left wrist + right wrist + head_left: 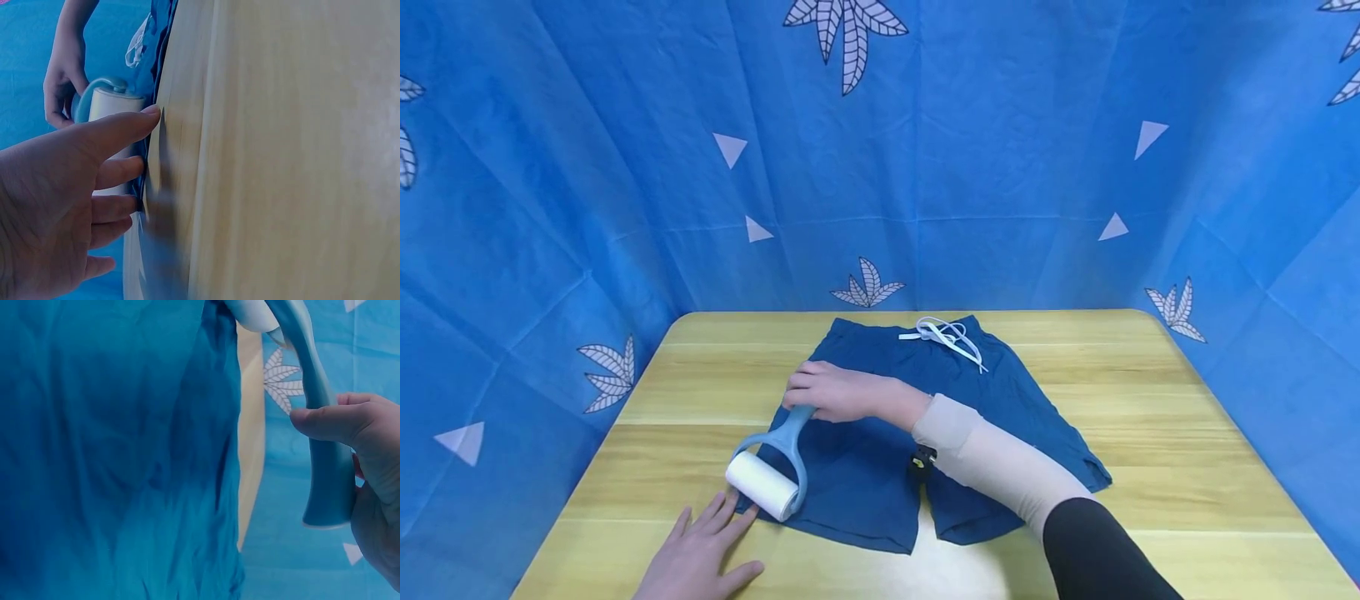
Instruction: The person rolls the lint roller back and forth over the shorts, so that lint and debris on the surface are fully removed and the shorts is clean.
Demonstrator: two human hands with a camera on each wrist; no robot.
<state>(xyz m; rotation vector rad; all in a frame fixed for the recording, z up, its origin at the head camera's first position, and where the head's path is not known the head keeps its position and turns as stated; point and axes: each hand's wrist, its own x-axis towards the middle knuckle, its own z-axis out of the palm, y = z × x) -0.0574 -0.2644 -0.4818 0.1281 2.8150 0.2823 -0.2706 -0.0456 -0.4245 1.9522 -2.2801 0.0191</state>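
Blue shorts [880, 467] lie spread on the wooden table, their white drawstring [951, 336] at the far waistband. My right hand [831, 390] grips the blue handle of a lint roller [763, 486], whose white roll sits on the lower left leg of the shorts. In the right wrist view the thumb and fingers wrap around the handle [330, 481]. My left hand [703, 550] has its fingers spread, with fingertips at the hem corner beside the roll. The left wrist view shows these fingers [115, 208] extended along the edge of the fabric.
The pale wooden table [1150, 417] extends on both sides of the shorts. A blue cloth backdrop [1000, 167] with white leaf and triangle prints rises behind and beside the table. A small black device [921, 460] is strapped below my right wrist.
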